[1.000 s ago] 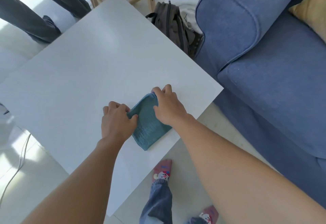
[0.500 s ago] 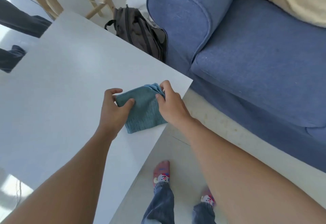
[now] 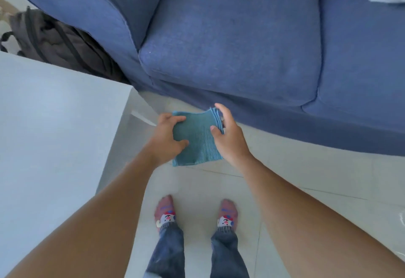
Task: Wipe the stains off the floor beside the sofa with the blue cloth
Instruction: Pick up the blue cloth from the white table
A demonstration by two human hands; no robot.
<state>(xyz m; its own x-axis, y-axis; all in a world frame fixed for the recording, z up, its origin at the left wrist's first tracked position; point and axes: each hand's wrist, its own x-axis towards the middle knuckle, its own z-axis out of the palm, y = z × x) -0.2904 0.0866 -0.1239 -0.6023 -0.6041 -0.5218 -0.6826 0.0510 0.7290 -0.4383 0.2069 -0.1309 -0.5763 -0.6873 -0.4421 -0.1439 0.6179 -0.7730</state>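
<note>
Pale tiled floor (image 3: 306, 181), blue sofa (image 3: 230, 47), both hands holding blue cloth (image 3: 197, 139)

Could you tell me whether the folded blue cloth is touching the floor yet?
Apart: the head view shows the folded blue cloth held in both hands above the pale tiled floor.

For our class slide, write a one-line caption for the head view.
Both hands, left and right, hold a folded blue cloth above the floor beside a blue sofa.
</note>
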